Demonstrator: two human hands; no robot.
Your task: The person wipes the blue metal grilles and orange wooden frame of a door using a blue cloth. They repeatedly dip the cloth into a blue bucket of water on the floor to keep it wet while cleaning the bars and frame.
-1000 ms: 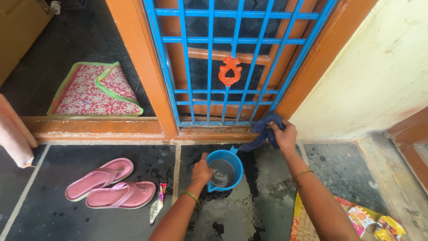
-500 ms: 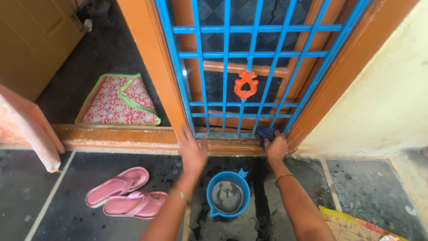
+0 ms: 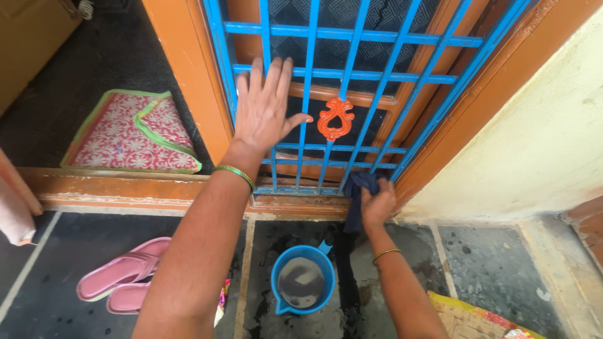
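Note:
My left hand [image 3: 264,107] is raised with fingers spread, palm flat against the blue metal grille [image 3: 377,78] of the orange-framed door. My right hand [image 3: 377,204] is closed on a dark blue wet cloth [image 3: 357,194] at the grille's bottom right corner, where it meets the wooden threshold [image 3: 125,185]. A blue plastic mug [image 3: 303,280] with grey water stands on the wet dark floor just below my right hand. An orange ornament [image 3: 335,118] is fixed to the grille's middle.
A pair of pink sandals [image 3: 122,279] lies on the floor at the left. A red floral mat [image 3: 129,132] lies inside the doorway. A cream wall [image 3: 540,132] stands at the right. A woven mat corner [image 3: 471,317] shows at the bottom right.
My left hand rose from the mug's rim to the threshold and then up onto the grille. My right hand brought the cloth to the grille's lower corner and stays there.

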